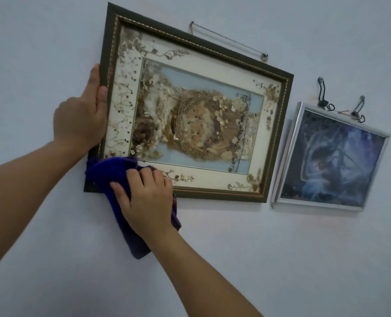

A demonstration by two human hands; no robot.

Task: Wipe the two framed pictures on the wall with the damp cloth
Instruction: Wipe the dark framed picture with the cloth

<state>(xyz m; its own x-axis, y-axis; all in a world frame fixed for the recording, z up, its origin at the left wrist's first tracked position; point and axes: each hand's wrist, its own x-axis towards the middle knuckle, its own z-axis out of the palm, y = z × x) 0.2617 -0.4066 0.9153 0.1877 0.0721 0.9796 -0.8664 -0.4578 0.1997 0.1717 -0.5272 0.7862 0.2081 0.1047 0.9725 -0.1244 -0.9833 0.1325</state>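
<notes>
Right now the right hand (147, 197) is curled shut around the purple cloth (119, 177) and presses it on the big picture (190, 115) at its seven o'clock corner. Part of the cloth hangs down past the bottom edge, against the wall (281, 259). The left hand (82, 117) is closed over the left edge of the dark frame, at about nine o'clock, with the thumb on the front and the fingers tucked behind. It looks like it is keeping the picture steady.

I think the job is only partly done. The cloth is on the first picture, low down in the corner. I cannot tell which parts of the glass are clean already. The small picture (331, 156) with the silver frame hangs just beside the big one, at three o'clock from it, and no hand is near it. So that one looks left to do.

The big picture hangs tilted from a wire (226, 37) and a nail (265, 56) at twelve o'clock, so a hard push could swing it. To the right, the gap between the two frames is thin. Below and to the left the wall is bare, with lots of room for arms to move.
</notes>
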